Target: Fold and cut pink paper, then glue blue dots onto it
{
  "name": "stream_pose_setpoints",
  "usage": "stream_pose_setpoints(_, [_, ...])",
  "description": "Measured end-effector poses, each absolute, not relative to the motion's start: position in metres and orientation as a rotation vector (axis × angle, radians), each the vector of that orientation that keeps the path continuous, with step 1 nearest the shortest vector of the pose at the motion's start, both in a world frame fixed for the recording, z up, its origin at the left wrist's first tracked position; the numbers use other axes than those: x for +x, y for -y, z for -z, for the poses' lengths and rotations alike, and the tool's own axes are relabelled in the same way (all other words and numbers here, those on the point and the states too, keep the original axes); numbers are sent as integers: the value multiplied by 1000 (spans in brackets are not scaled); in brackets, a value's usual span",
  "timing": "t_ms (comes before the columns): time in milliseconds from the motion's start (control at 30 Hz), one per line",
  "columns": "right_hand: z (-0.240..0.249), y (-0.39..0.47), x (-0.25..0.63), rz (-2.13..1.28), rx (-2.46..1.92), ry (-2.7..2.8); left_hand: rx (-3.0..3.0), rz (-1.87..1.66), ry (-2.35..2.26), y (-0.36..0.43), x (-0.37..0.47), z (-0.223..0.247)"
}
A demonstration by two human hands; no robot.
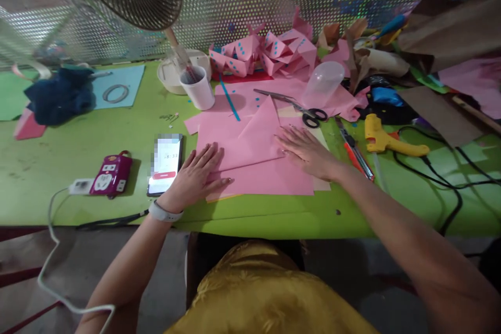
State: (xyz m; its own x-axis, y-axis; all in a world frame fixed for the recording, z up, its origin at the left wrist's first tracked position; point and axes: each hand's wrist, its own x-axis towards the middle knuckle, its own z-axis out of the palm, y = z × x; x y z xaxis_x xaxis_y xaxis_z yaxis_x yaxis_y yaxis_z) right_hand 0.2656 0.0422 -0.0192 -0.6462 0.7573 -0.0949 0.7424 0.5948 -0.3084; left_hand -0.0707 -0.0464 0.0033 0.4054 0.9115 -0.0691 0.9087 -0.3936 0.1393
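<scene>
Pink, plain pink on the folded paper (246,141), and here come bright blue dots across the pink paper shapes (238,57)! Lime green on the table (219,214), yellow on the glue gun (391,141), purple on the power socket (112,175). White for the cup (203,95), orange-red on the box cutter (352,154), black on the scissors' handles (314,117), mustard gold across the shirt (258,297)!
</scene>
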Motion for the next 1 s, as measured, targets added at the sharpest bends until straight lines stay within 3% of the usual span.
stream_pose_setpoints(300, [23, -43, 266, -518, -1270, 2726, 2701, -296, -1590, 53, -52, -8])
stream_pose_setpoints(433, [21, -43, 266, -549, -1253, 2718, 2827, -245, -1328, 50, -26, -4])
stream_pose_setpoints(700, [15, -47, 271, -770, -1326, 2402, 2765, -195, -1349, 37, -16, 6])
stream_pose_setpoints(1000, [25, -55, 273, -682, -1216, 2460, 2798, -169, -1341, 36, -14, 4])
